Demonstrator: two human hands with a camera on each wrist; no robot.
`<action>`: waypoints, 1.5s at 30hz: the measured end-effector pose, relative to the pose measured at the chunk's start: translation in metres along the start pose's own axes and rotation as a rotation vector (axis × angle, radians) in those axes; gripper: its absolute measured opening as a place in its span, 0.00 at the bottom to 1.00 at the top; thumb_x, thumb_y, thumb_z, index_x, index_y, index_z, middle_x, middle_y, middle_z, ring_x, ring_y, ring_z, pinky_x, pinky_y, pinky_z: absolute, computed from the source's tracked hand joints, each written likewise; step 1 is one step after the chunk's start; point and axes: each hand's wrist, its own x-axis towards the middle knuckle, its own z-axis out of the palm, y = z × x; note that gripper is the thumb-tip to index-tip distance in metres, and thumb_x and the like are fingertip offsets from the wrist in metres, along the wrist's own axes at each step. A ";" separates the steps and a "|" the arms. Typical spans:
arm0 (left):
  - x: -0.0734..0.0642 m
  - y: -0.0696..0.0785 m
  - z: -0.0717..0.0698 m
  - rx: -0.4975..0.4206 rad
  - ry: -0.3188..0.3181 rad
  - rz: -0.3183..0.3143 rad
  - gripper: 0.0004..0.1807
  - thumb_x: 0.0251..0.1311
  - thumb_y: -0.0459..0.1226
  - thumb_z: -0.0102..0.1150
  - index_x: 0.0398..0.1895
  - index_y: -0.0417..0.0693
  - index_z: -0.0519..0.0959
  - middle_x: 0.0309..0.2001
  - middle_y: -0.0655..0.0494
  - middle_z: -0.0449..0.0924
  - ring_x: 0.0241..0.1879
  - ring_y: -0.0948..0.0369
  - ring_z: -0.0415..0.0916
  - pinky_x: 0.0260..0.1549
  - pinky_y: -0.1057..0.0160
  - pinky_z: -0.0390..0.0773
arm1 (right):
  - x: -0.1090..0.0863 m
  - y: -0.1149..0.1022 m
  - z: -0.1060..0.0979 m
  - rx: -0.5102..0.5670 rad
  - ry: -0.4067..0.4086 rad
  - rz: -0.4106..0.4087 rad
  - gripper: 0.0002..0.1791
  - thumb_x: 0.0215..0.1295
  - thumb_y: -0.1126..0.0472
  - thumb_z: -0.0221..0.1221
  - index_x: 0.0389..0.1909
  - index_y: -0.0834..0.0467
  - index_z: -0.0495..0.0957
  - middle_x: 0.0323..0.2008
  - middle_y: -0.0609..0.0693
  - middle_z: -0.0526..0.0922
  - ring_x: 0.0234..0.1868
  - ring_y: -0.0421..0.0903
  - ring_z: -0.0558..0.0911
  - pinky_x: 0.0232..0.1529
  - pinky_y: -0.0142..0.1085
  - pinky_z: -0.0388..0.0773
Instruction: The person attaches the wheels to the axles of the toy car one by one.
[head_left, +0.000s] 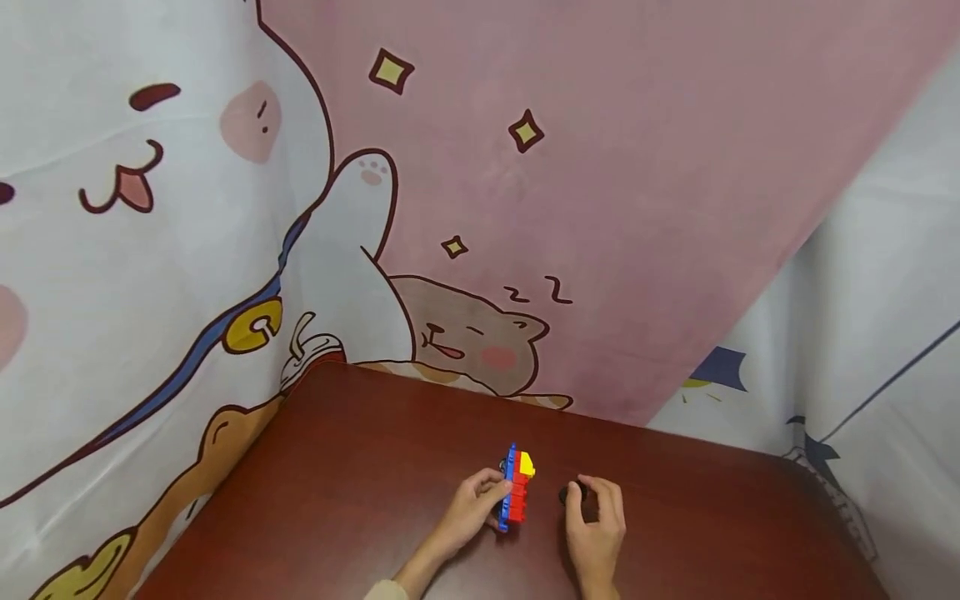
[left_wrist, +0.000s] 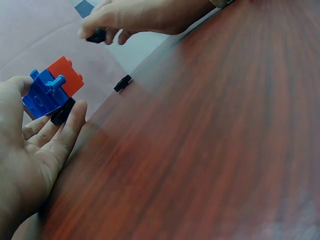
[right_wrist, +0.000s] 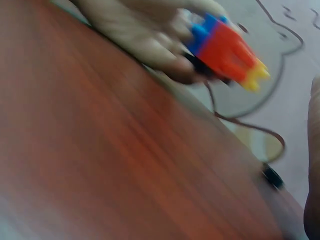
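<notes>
A: Head view: finger state?
B: Left hand (head_left: 468, 510) pinches the blue, red and yellow plastic block assembly (head_left: 519, 493), at its two o'clock.
A: Left wrist view: step?
B: Right hand (left_wrist: 134, 19) pinches a small black piece (left_wrist: 96, 35) at the assembly's one o'clock. Apparent step: positioning. Joining them would call for a steady left grip; fingers underneath may obstruct.
A: Right wrist view?
B: Loose black block-shaped piece (right_wrist: 272, 176), four o'clock, on the red-brown wood-grained tabletop (right_wrist: 100, 130).

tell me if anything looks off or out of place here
Only mildly: the left hand holds the red-and-blue toy tipped sideways, and a black piece lies loose on the table, apart from it.
</notes>
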 end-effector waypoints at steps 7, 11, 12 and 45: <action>-0.001 -0.001 0.001 -0.004 -0.027 -0.016 0.19 0.72 0.41 0.55 0.51 0.30 0.74 0.39 0.51 0.84 0.26 0.64 0.81 0.23 0.65 0.83 | -0.017 -0.034 0.029 0.108 -0.062 -0.138 0.18 0.40 0.83 0.65 0.36 0.71 0.81 0.33 0.61 0.77 0.35 0.48 0.72 0.40 0.27 0.67; 0.000 0.001 -0.001 0.025 -0.013 -0.005 0.20 0.72 0.43 0.55 0.51 0.32 0.75 0.42 0.45 0.84 0.28 0.65 0.81 0.24 0.67 0.83 | -0.025 -0.038 0.038 0.143 -0.137 -0.176 0.18 0.42 0.79 0.67 0.38 0.67 0.82 0.35 0.58 0.79 0.39 0.47 0.75 0.44 0.25 0.69; 0.000 0.001 -0.002 0.033 -0.010 -0.005 0.20 0.72 0.43 0.54 0.51 0.32 0.75 0.43 0.43 0.83 0.29 0.65 0.81 0.24 0.67 0.82 | -0.026 -0.037 0.039 0.149 -0.151 -0.187 0.18 0.43 0.78 0.68 0.39 0.66 0.82 0.36 0.58 0.79 0.40 0.47 0.75 0.44 0.26 0.69; 0.005 0.006 -0.004 -0.064 0.031 -0.063 0.22 0.73 0.43 0.53 0.55 0.31 0.73 0.40 0.52 0.85 0.30 0.67 0.82 0.23 0.68 0.81 | -0.018 -0.053 0.044 0.176 -0.213 -0.209 0.21 0.38 0.77 0.71 0.39 0.69 0.81 0.36 0.59 0.81 0.37 0.48 0.73 0.37 0.28 0.67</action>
